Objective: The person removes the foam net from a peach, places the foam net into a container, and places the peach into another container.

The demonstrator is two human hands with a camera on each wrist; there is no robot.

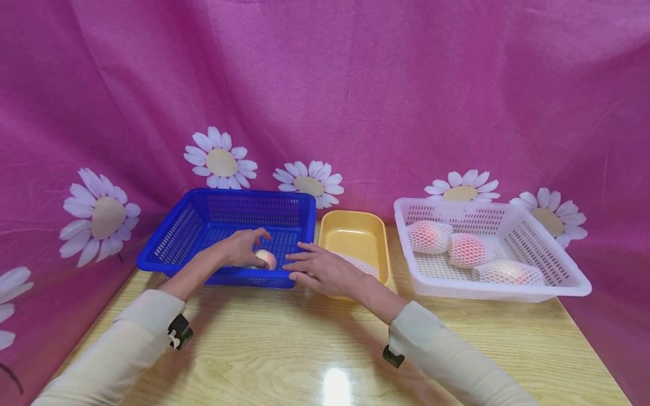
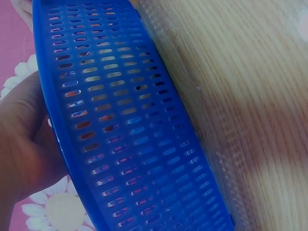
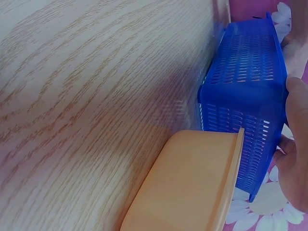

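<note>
"One peach (image 1: 266, 260): where?"

"Inside the blue basket (image 1: 228, 276), near its front edge. The left hand (image 1: 241, 248) arches wide over it, probably because the walls leave only the top free; whether the thumb touches, I can't tell."

"And the right hand (image 1: 325, 269)?"

"Fingers spread, holding nothing, by the basket's front right corner, likely close enough to help."

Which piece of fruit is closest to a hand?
The pale pinkish fruit in the blue basket, beside the person's left hand. The other three lie in the white basket, wrapped in netting.
</note>
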